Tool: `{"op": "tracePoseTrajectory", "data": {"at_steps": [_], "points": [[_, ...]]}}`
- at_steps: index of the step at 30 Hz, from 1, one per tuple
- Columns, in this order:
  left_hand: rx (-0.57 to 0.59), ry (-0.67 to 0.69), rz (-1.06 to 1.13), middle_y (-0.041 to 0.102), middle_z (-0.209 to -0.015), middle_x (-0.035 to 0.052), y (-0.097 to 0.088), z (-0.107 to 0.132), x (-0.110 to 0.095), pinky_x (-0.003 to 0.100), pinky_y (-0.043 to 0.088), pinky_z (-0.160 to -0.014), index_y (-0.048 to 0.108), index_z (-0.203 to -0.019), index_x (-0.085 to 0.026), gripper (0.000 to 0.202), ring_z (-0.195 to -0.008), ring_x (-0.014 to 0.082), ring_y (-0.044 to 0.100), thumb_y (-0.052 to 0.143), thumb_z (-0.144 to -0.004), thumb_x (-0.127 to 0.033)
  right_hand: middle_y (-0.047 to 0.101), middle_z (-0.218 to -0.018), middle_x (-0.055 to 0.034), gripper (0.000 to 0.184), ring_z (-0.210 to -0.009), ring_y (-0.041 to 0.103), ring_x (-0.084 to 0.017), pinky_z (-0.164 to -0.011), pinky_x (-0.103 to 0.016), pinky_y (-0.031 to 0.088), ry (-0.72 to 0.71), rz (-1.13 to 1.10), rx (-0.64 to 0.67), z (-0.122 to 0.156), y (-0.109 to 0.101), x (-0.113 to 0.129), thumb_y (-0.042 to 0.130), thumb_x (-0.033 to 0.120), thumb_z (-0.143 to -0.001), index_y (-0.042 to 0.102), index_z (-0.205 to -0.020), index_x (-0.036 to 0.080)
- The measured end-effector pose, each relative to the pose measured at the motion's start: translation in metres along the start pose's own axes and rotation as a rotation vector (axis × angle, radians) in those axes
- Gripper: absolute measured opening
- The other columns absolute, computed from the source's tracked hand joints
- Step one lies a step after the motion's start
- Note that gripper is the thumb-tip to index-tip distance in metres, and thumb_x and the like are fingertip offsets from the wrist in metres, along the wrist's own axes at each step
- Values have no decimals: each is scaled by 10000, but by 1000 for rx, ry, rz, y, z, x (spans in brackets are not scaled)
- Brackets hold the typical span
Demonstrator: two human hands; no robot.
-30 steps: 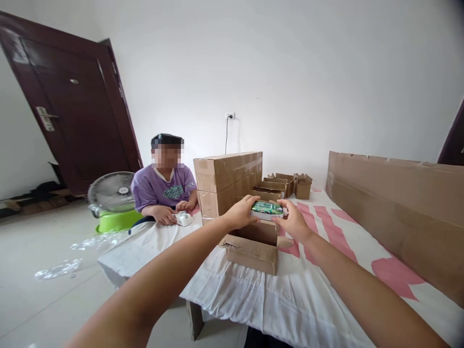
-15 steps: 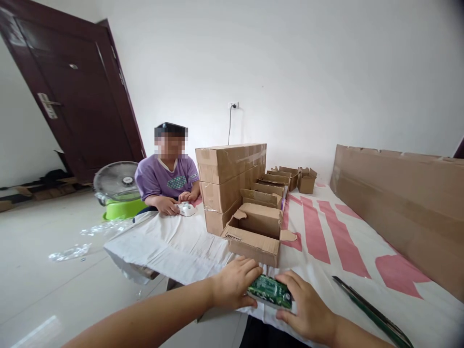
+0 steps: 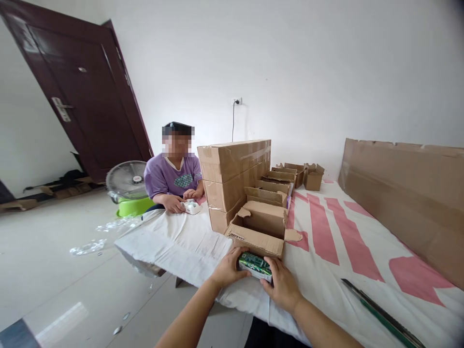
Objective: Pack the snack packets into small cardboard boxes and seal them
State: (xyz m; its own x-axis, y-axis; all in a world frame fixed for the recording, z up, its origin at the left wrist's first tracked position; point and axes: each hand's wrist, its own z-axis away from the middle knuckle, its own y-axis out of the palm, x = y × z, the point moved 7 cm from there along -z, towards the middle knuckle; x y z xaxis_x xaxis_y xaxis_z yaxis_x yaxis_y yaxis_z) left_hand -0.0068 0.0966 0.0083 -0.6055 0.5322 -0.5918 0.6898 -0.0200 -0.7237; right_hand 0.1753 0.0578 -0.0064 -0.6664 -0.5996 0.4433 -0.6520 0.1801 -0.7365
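Observation:
A small flat green-printed pack with white sides [image 3: 254, 265] is held between both my hands, just in front of an open cardboard box [image 3: 260, 227]. My left hand [image 3: 229, 268] grips the pack's left end, fingers curled over its top. My right hand [image 3: 283, 284] clasps the right end. The pack rests low over the white-and-pink cloth [image 3: 319, 251] on the table's near edge.
Two stacked sealed cartons [image 3: 232, 181] and several small open boxes [image 3: 290, 175] stand behind. A large flat cardboard sheet [image 3: 406, 193] lines the right. A long dark green strip [image 3: 380, 314] lies at near right. A seated person [image 3: 174, 179] handles a white object [image 3: 192, 207]; fan [image 3: 126, 180] and door [image 3: 90, 96] at left.
Both hands brought the green pack from above the open box down toward me, then slightly forward against the box's front. The camera view shifted a little.

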Motion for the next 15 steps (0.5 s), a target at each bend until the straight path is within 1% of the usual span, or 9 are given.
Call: {"op": "tracePoseTrajectory", "data": {"at_steps": [2, 4, 6, 8, 10, 12, 14, 15], "points": [[-33, -44, 47, 646, -1041, 88, -2, 0, 7, 383, 497, -848, 567, -1151, -182, 548, -949, 253, 615, 725, -692, -437, 614, -1205, -123, 537, -1149, 575, -283, -1003, -457, 478, -7, 6, -22, 1, -2, 0, 608, 218, -793, 470, -1310, 176], [-60, -71, 79, 634, -889, 52, -5, -1, 11, 340, 494, -747, 600, -996, -170, 444, -820, 219, 601, 712, -694, -475, 606, -1206, -121, 547, -1139, 575, -282, -985, -456, 484, -4, 12, -54, 2, -5, 0, 630, 228, -788, 457, -1305, 178], [-81, -79, 101, 604, -812, 30, -8, -2, 13, 321, 473, -715, 597, -839, -176, 398, -773, 202, 571, 720, -669, -514, 605, -1176, -112, 542, -1080, 595, -274, -928, -443, 506, 24, 18, -126, 3, -11, -2, 674, 259, -772, 458, -1264, 185], [-103, -81, 126, 589, -803, 22, -10, -2, 14, 308, 457, -709, 579, -756, -183, 409, -771, 194, 553, 737, -633, -539, 613, -1071, -93, 479, -963, 616, -264, -843, -437, 522, 70, 26, -208, 4, -17, -6, 719, 321, -750, 487, -1148, 187], [-128, -96, 155, 579, -798, 16, -11, -1, 18, 297, 449, -692, 574, -746, -187, 438, -753, 185, 542, 748, -601, -562, 599, -933, -66, 403, -859, 607, -262, -777, -453, 514, 116, 38, -270, 5, -22, -11, 735, 400, -741, 495, -994, 197], [-176, -135, 187, 563, -780, 4, -13, 0, 24, 292, 449, -664, 562, -775, -192, 450, -711, 172, 534, 717, -624, -587, 569, -851, -49, 386, -818, 587, -270, -754, -477, 497, 153, 50, -306, 6, -26, -16, 713, 473, -754, 472, -901, 209], [-254, -192, 216, 548, -793, -2, -16, 3, 34, 304, 463, -664, 533, -819, -200, 430, -699, 170, 542, 653, -691, -594, 551, -838, -46, 393, -818, 573, -272, -760, -489, 491, 180, 53, -341, 7, -29, -20, 677, 522, -774, 459, -888, 216], [-300, -222, 227, 549, -826, 4, -18, 4, 39, 320, 475, -688, 520, -855, -204, 416, -729, 180, 559, 627, -722, -583, 551, -855, -51, 395, -829, 571, -270, -769, -487, 493, 186, 48, -352, 7, -31, -22, 661, 531, -785, 460, -908, 214]]}}
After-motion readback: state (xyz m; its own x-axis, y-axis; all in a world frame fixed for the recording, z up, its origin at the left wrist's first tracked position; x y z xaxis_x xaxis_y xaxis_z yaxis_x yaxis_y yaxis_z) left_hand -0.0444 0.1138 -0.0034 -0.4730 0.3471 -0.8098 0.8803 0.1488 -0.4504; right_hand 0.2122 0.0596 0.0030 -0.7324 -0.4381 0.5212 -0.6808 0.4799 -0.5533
